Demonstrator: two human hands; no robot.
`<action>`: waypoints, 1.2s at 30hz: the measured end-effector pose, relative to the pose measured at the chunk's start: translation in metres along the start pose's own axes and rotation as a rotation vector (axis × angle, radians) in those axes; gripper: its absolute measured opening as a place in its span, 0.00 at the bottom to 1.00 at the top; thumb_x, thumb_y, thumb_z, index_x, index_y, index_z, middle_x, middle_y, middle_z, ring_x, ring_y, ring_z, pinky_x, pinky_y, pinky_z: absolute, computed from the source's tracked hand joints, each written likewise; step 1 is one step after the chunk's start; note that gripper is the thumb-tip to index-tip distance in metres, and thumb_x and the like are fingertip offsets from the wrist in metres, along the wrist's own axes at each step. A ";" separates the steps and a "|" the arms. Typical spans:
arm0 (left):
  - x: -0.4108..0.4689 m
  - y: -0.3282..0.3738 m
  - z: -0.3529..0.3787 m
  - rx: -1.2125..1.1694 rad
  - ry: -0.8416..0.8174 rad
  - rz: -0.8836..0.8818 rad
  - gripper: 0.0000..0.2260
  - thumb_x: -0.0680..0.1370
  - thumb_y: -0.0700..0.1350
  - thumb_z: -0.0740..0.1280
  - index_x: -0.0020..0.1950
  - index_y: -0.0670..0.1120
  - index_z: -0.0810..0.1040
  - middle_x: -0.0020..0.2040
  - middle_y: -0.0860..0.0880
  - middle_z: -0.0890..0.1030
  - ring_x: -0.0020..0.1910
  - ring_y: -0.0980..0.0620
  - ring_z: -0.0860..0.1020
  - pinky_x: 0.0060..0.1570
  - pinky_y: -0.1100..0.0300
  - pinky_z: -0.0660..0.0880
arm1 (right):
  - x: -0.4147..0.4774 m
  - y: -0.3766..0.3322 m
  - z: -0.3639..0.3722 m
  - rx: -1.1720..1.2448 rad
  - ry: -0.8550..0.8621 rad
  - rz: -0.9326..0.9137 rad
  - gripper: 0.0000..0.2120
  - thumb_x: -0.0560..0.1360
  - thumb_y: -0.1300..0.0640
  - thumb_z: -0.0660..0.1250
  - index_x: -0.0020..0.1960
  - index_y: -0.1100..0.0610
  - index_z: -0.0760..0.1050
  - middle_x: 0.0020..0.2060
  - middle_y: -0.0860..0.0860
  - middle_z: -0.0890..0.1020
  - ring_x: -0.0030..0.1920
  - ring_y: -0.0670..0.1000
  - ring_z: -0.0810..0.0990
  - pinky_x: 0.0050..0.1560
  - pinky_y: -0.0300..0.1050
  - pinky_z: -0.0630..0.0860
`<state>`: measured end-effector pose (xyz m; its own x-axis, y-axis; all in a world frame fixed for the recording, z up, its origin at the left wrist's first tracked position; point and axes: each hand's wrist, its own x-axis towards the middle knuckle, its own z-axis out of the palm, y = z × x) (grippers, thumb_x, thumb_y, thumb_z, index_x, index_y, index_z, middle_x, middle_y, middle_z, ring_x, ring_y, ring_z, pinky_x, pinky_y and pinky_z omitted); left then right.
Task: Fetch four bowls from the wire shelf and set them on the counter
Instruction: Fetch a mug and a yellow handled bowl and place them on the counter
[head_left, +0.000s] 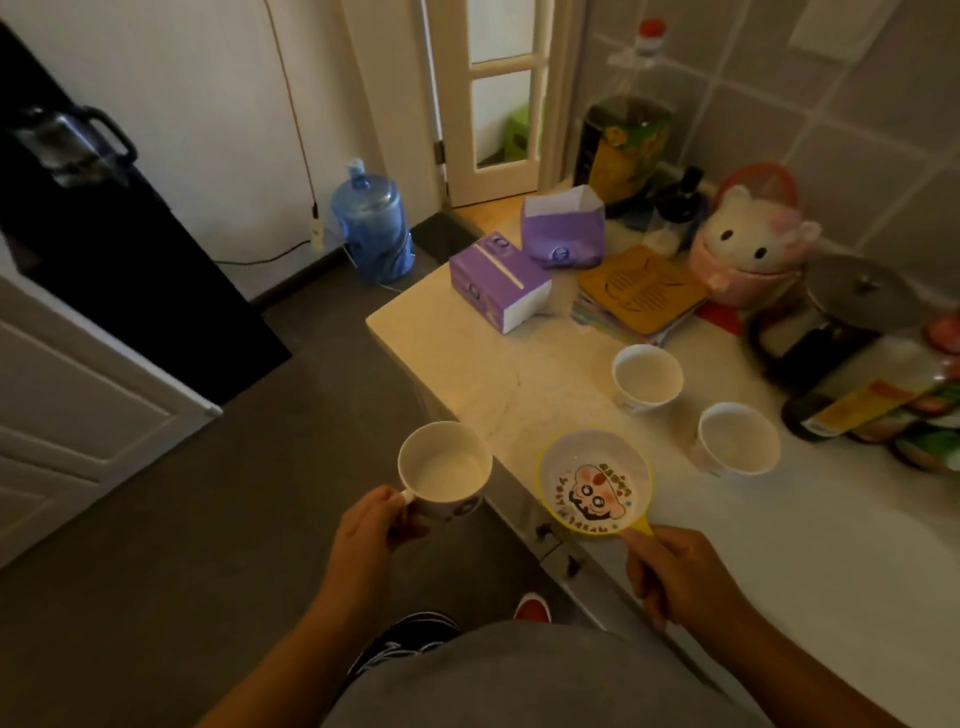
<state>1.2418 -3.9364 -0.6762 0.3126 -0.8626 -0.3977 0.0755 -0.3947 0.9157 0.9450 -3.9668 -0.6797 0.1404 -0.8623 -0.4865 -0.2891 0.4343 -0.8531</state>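
Left hand (371, 525) clamped on the handle of a white mug-like bowl (444, 470), held over the floor just left of the counter (779, 545) edge. Right hand (675, 577) grips the yellow tab of the cartoon bowl (595, 480), above the near edge. Two white bowls (647, 379) (737, 439) sit on the counter further in. Judging: half placed, two left to set down. Cartoon bowl's lettering unreadable; purple boxes (498, 280) at far end, print illegible.

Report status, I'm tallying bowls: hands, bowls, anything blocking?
Left hand holds white mug; right hand holds cartoon bowl. Two white bowls on counter. Landing spot clear.
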 end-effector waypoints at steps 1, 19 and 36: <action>0.010 0.003 0.002 0.014 -0.026 -0.001 0.15 0.82 0.40 0.56 0.40 0.36 0.75 0.33 0.50 0.82 0.35 0.55 0.81 0.36 0.63 0.78 | 0.003 -0.002 0.001 0.012 0.021 0.004 0.23 0.79 0.58 0.62 0.25 0.59 0.74 0.20 0.53 0.76 0.15 0.50 0.70 0.19 0.36 0.67; 0.176 0.049 0.027 0.153 -0.746 -0.036 0.22 0.81 0.36 0.59 0.30 0.47 0.80 0.32 0.49 0.79 0.38 0.50 0.78 0.51 0.47 0.75 | -0.002 -0.023 0.088 0.326 0.617 0.188 0.22 0.79 0.57 0.62 0.27 0.61 0.74 0.21 0.56 0.74 0.17 0.51 0.71 0.21 0.38 0.67; 0.158 0.014 0.080 0.318 -0.836 -0.014 0.17 0.80 0.38 0.60 0.32 0.44 0.76 0.31 0.47 0.78 0.35 0.51 0.79 0.41 0.60 0.78 | -0.068 0.000 0.076 0.331 0.783 0.201 0.21 0.80 0.54 0.60 0.30 0.59 0.75 0.22 0.52 0.77 0.19 0.51 0.72 0.21 0.37 0.69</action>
<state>1.2163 -4.1032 -0.7304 -0.4883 -0.7564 -0.4352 -0.2311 -0.3689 0.9003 1.0069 -3.8886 -0.6612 -0.6097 -0.6393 -0.4685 0.0690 0.5460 -0.8349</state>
